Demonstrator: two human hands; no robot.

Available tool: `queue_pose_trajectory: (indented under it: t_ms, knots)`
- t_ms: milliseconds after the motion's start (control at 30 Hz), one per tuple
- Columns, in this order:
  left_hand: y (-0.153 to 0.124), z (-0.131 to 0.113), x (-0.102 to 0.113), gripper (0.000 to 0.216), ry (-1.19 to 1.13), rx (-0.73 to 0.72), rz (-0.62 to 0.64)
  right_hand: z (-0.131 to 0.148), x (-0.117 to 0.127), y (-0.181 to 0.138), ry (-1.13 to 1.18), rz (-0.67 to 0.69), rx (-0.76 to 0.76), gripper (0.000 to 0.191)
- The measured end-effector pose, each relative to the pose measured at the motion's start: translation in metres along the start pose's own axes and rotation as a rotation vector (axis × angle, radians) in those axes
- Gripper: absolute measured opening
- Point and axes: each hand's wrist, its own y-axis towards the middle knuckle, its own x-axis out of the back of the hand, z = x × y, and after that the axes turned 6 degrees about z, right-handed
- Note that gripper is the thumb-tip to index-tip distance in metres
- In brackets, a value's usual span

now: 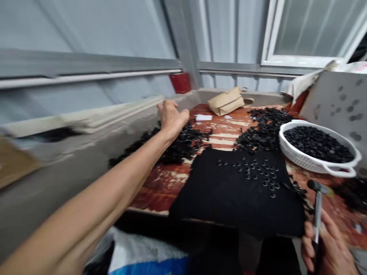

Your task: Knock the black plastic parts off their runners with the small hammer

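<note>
My left hand [172, 117] is stretched out over the far left part of a heap of small black pieces [183, 147]. Its thumb stands apart from the fingers, and no object shows in it; the fingertips are partly hidden. At the lower right, my right hand [329, 244] is wrapped around the handle of a small hammer [317, 208], its head upward with a black face to the left. Between my hands lies a black cloth [229, 194]. Several small black ring-like pieces [255, 172] are spread on its far right half.
A white plastic basket [304, 160] full of black pieces stands at the right. Another black heap [263, 130] lies behind the cloth. Farther back is a brown paper packet [226, 101]. A low ledge [103, 152] borders the worn red table [155, 193] on the left.
</note>
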Motion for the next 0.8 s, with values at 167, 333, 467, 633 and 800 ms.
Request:
queue_pose_trajectory:
  t_ms: [167, 333, 467, 633, 800]
  knots:
    - [-0.101, -0.043, -0.085, 0.014, 0.176, -0.696, 0.576, 0.008, -0.02, -0.004, 0.115, -0.063, 0.046, 0.029]
    - [-0.181, -0.08, -0.136, 0.022, 0.417, -1.331, 0.84, 0.004, -0.021, -0.004, 0.187, -0.049, 0.049, 0.026]
    - [-0.18, -0.087, -0.156, 0.04, 0.447, -1.33, 0.985, -0.001, -0.017, -0.004, 0.237, -0.039, 0.064, 0.035]
    - [-0.169, -0.098, -0.152, 0.027, 0.423, -1.252, 1.102, 0.005, -0.006, -0.005, 0.254, -0.071, 0.063, 0.033]
    - [-0.188, -0.089, -0.125, 0.022, 0.374, -1.502, 0.835, 0.022, -0.002, -0.008, 0.243, -0.135, 0.08, 0.044]
